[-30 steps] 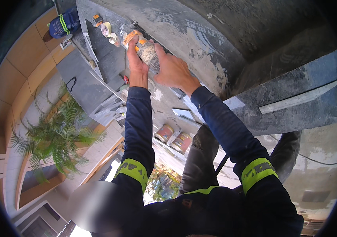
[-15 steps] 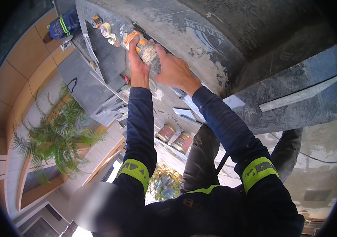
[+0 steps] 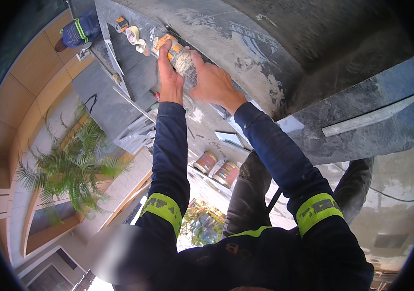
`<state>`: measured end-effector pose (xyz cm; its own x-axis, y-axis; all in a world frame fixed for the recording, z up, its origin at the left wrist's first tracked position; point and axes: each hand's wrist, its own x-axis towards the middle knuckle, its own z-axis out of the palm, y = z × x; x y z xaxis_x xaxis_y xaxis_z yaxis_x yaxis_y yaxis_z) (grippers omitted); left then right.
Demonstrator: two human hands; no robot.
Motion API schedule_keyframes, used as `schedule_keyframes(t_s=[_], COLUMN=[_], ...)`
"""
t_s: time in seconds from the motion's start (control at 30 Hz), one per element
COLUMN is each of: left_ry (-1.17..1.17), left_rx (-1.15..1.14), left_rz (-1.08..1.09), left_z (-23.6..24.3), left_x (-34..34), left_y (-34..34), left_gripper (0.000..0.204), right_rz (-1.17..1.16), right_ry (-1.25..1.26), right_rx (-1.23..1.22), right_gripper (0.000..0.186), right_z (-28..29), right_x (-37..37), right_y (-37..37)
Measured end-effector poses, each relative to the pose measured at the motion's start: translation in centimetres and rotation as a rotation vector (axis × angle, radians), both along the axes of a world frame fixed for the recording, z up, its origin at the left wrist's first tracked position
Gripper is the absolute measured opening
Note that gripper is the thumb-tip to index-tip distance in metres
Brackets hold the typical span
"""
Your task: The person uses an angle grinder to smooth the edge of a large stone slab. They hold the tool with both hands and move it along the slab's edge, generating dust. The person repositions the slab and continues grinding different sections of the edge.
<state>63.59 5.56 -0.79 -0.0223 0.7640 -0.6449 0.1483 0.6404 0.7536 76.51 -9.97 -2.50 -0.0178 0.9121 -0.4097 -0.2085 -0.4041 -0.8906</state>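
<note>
Both hands hold a dusty orange-and-grey power tool (image 3: 183, 62) over the grey slab (image 3: 226, 29); its exact kind is hard to make out. My left hand (image 3: 169, 77) is wrapped round its left side, with the thumb up along the orange end. From the right, my right hand (image 3: 215, 86) grips the dust-caked rear part. The tool's underside, and whatever it touches there, is hidden. Just left of the orange end lie a roll of tape (image 3: 133, 35), some pale crumpled pieces (image 3: 142, 47) and a small orange-and-black object (image 3: 121, 24).
A long pale strip (image 3: 373, 115) rests on the grey panel (image 3: 309, 145) at right. Two reddish tins (image 3: 226, 173) stand lower down, near my legs. Loose strips (image 3: 136, 130) lie at left by a palm plant (image 3: 73, 167). Another person's blue sleeve (image 3: 78, 31) shows at upper left.
Hands and tool keep the same hold and have hardly moved. The surroundings sit slightly farther right and lower in the picture.
</note>
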Motion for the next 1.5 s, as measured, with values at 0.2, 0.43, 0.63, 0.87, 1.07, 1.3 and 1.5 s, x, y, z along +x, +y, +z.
schedule_keyframes(t_s=[0.2,0.43,0.63,0.87,1.07,1.3,1.5], left_ry=[0.011,0.023,0.006,0.01,-0.001,0.003,-0.009], left_rx=[-0.062,-0.036,-0.015,-0.003,0.016,0.004,-0.009], left_rz=[0.049,0.007,-0.016,-0.013,-0.019,0.001,0.045], left_z=[0.3,0.7,0.7,0.5,0.1,0.0,0.3], left_x=[0.5,0.9,0.8,0.5,0.2,0.3,1.0], left_y=[-0.3,-1.6,-2.0,-2.1,-1.9,-1.7,-2.0], left_gripper=[0.042,0.042,0.044,0.047,0.047,0.043,0.041], right_rz=[0.042,0.014,0.008,0.002,0.017,0.032,0.056], right_ry=[0.015,-0.001,0.007,0.007,0.007,0.024,0.039], right_rx=[-0.015,-0.007,-0.011,0.001,0.001,-0.019,-0.031], right_gripper=[0.11,0.113,0.114,0.114,0.109,0.106,0.108], right_z=[0.2,0.1,0.0,-0.1,0.1,0.3,0.5], right_x=[0.4,0.2,0.2,0.2,0.8,1.1,1.4], right_y=[-0.5,-1.4,-1.9,-2.2,-2.0,-1.6,-1.3])
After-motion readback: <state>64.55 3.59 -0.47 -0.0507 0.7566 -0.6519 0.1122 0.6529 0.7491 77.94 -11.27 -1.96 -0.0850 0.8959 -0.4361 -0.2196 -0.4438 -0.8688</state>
